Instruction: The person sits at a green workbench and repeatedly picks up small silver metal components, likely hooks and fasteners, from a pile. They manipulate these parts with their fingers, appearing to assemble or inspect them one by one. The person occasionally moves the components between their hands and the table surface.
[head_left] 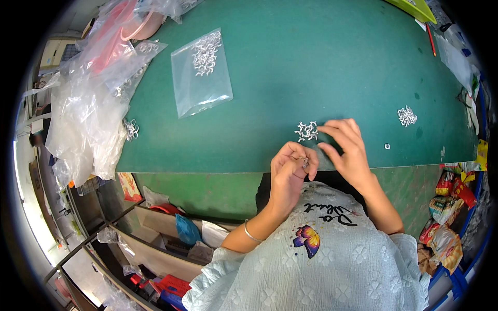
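Close to the table's front edge, my left hand [291, 171] is closed, its thumb and fingers pinching a small silvery metal piece [304, 163]. Most of that piece is hidden by the fingers. Just beyond lies a little pile of curved, silvery metal pieces [306, 131] on the green tabletop. My right hand [346, 150] hovers at the right side of this pile, fingers stretched and thumb apart, with the index fingertip beside the pieces. Nothing shows between its fingers.
A clear plastic bag [201, 88] with similar pieces lies at the far left. Another small heap [406, 116] and a single piece [387, 146] sit to the right. Crumpled plastic bags [83, 119] and a pink bowl [145, 28] crowd the left edge. A red pencil [431, 40] lies far right.
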`<move>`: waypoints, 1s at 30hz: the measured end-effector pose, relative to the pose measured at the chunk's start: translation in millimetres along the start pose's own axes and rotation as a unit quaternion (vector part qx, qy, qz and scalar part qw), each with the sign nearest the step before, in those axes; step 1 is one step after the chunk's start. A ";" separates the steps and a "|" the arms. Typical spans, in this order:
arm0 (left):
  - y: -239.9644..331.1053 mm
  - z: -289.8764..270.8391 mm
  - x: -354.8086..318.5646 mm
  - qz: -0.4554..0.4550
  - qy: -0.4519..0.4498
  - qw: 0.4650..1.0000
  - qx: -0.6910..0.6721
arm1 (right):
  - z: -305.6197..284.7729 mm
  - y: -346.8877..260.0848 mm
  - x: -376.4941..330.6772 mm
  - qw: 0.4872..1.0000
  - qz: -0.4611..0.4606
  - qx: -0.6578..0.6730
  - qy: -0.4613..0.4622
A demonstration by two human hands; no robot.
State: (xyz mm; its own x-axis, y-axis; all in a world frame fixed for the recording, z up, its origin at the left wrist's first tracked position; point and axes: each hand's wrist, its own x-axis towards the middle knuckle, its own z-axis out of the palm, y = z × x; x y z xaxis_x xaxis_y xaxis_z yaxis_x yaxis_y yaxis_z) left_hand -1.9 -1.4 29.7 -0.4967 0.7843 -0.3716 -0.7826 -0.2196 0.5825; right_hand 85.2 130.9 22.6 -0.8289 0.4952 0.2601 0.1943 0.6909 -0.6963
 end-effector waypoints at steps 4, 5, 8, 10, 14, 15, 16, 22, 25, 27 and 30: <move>-1.4 -4.1 1.2 -0.002 0.055 0.998 -0.021 | 15.0 -0.7 0.9 0.996 -0.028 -0.061 -0.057; -1.9 -3.3 1.4 -0.003 0.076 0.997 -0.024 | 17.9 2.4 -0.6 0.997 -0.035 -0.058 -0.046; -5.3 -7.4 3.1 -0.011 0.089 0.996 -0.015 | 19.8 13.4 -3.7 0.996 -0.051 -0.061 -0.029; -5.4 -11.0 2.7 -0.015 0.076 0.997 -0.015 | 16.8 16.3 -4.5 0.998 -0.044 -0.043 -0.004; -6.5 -9.2 3.3 -0.015 0.076 0.997 0.006 | 13.9 17.2 -5.6 0.999 0.014 0.028 0.036; -7.4 -5.9 3.5 -0.004 0.086 0.995 0.046 | 10.9 13.5 -6.0 0.993 0.061 0.094 0.028; -8.6 -1.4 3.8 0.006 0.095 0.992 0.087 | 5.7 6.5 -6.5 0.981 0.108 0.160 0.020; -8.6 7.1 -0.3 0.053 0.045 0.973 0.219 | -3.2 -11.8 -13.3 0.894 0.201 0.401 -0.013; -8.8 9.9 -1.1 0.062 0.042 0.971 0.228 | -4.6 -12.0 -12.5 0.886 0.190 0.422 -0.026; -6.4 11.2 -1.9 0.042 0.034 0.973 0.224 | -5.8 -12.8 -11.4 0.892 0.170 0.419 -0.019; 2.1 9.2 -2.0 -0.054 0.004 0.987 0.150 | -9.8 -12.7 -9.4 0.926 0.103 0.363 0.003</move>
State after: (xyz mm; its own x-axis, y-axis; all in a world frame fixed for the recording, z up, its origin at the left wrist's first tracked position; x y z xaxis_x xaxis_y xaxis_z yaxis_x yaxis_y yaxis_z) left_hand 0.9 1.9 38.3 -0.4207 0.7893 -0.4473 -0.6846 0.0473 0.7274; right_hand 95.6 122.6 35.5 -0.8100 0.5817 0.0739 -0.0574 0.0468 -0.9973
